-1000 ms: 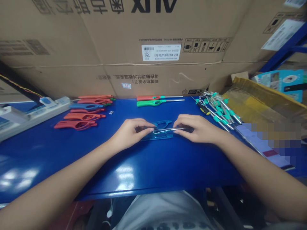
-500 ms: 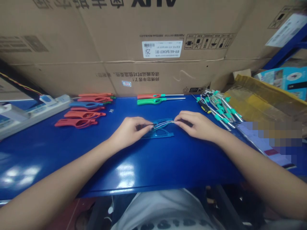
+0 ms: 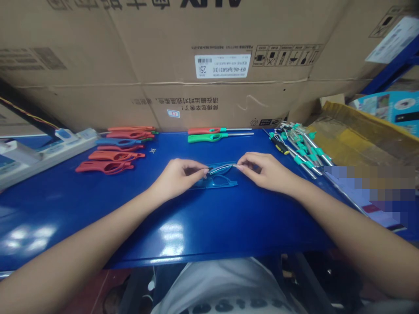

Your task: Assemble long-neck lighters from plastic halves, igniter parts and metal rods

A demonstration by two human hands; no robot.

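Note:
Thin white and dark wires (image 3: 221,168) stretch between my two hands, just above the tabletop. My left hand (image 3: 178,176) is closed, pinching their left end between thumb and forefinger, where a small dark part shows. The right end is pinched in the fingertips of my right hand (image 3: 266,171). Behind and below the wires lie translucent blue lighter casing halves (image 3: 225,182) on the blue table (image 3: 209,226). My left fingers hide the left portion of these casings.
Red and blue casings (image 3: 109,167) lie at the left beside a white power strip (image 3: 49,155). Two lighters (image 3: 209,138) rest at the back before a large cardboard box (image 3: 170,93). At the right are a screwdriver (image 3: 280,146) and metal tubes with green parts (image 3: 303,152).
Both hands keep their pinch on the wires and have barely moved. The whole view has shifted very slightly.

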